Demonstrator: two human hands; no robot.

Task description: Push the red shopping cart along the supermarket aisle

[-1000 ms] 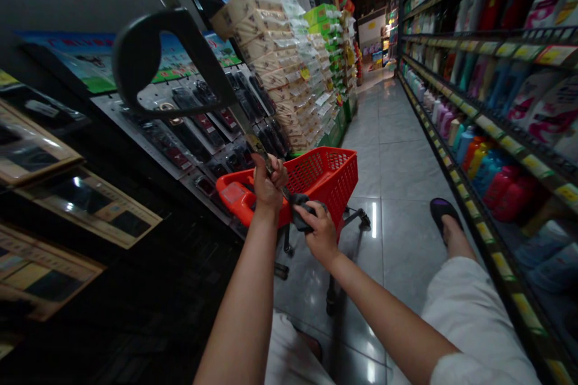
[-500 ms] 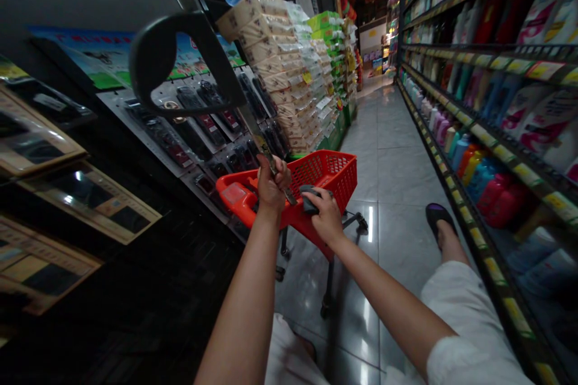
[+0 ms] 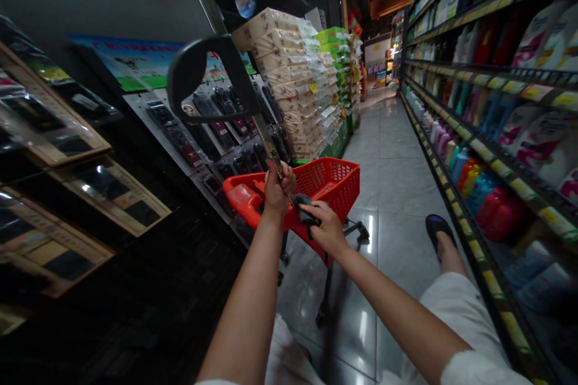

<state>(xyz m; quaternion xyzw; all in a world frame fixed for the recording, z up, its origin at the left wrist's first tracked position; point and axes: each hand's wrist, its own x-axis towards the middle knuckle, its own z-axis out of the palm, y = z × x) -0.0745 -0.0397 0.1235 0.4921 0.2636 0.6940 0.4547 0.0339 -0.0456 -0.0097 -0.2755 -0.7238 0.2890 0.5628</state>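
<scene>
My left hand [image 3: 276, 187] is closed round the thin metal stem of a cart handle, whose black loop grip [image 3: 204, 75] rises up and to the left. My right hand [image 3: 326, 225] is closed on a dark grey cloth [image 3: 303, 206] pressed against the lower end of that stem. Both hands hover over the near rim of a red plastic shopping cart [image 3: 334, 183] standing in a shop aisle.
Shelves of coloured bottles [image 3: 474, 156] line the right side. On the left are framed items [image 3: 108, 198], a rack of small packaged goods [image 3: 217, 132] and stacked tissue packs [image 3: 289, 78]. My sandalled right foot [image 3: 437, 227] rests on the tiled floor [image 3: 397, 162].
My right hand with the cloth has slid up the stem closer to my left hand. The view has shifted slightly, so the handle loop sits further right.
</scene>
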